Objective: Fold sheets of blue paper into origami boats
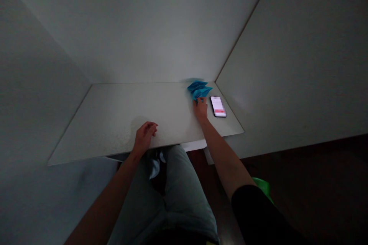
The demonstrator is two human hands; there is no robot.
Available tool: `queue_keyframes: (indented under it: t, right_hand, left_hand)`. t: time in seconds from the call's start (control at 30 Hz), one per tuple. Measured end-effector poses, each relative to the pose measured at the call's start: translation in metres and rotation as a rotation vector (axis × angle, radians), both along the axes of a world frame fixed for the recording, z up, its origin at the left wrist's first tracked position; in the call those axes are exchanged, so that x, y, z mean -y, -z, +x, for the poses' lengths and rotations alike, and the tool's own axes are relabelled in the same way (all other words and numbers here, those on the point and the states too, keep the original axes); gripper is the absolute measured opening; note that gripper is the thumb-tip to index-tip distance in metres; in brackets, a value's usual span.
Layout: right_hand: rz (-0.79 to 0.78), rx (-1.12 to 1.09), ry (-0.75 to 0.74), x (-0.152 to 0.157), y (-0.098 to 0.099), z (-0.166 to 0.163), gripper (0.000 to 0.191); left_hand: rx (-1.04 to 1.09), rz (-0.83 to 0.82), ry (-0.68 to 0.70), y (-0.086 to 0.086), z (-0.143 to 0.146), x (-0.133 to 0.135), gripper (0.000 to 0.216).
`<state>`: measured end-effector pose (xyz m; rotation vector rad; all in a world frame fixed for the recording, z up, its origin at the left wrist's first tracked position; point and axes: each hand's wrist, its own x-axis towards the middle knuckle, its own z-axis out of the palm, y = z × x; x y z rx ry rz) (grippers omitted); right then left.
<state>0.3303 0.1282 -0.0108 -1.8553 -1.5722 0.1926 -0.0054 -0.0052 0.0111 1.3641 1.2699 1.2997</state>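
Note:
On the white desk [115, 115], my right hand [200, 109] reaches to the back right corner. Its fingers are bent and closed at the near edge of a blue, thin folded piece [201, 92] with pointed corners, paper or plastic film, I cannot tell which. Part of that edge is hidden behind the fingertips. Nearer to me, my left hand [144, 136] hovers or rests by the front edge of the desk. Its fingers are loosely curled, slightly apart from one another, and nothing shows in them.
A phone [218, 106] with a lit screen lies just right of my right hand. White panels [149, 26] enclose the desk at the back and both sides. My legs [186, 183] are below the front edge. Something green [262, 187] stands on the dark floor at right.

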Motion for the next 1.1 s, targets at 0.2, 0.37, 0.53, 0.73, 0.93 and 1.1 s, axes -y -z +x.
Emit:
queue_keyframes:
  t: [0.2, 0.37, 0.53, 0.73, 0.93, 1.1]
  right_hand:
    - [0.088, 0.004, -0.392, 0.016, -0.006, -0.001, 0.030]
    - [0.131, -0.022, -0.136, 0.013, -0.010, 0.003, 0.040]
    - [0.041, 0.219, -0.163, 0.016, -0.011, -0.005, 0.051]
    - [0.061, 0.281, -0.228, 0.022, -0.014, -0.016, 0.021]
    - [0.182, 0.120, -0.285, -0.026, -0.027, -0.068, 0.032]
    - [0.203, -0.028, -0.429, -0.063, -0.026, -0.118, 0.039]
  left_hand:
    - [0.049, 0.000, -0.003, 0.001, 0.000, 0.000, 0.036]
    - [0.111, -0.058, 0.003, 0.003, -0.001, -0.016, 0.043]
    - [0.070, -0.027, 0.074, 0.009, 0.006, -0.052, 0.039]
    - [0.043, 0.006, 0.088, 0.013, 0.020, -0.110, 0.040]
    - [-0.010, 0.256, 0.129, 0.011, 0.025, -0.165, 0.058]
    - [0.031, 0.326, 0.100, 0.011, 0.023, -0.192, 0.090]
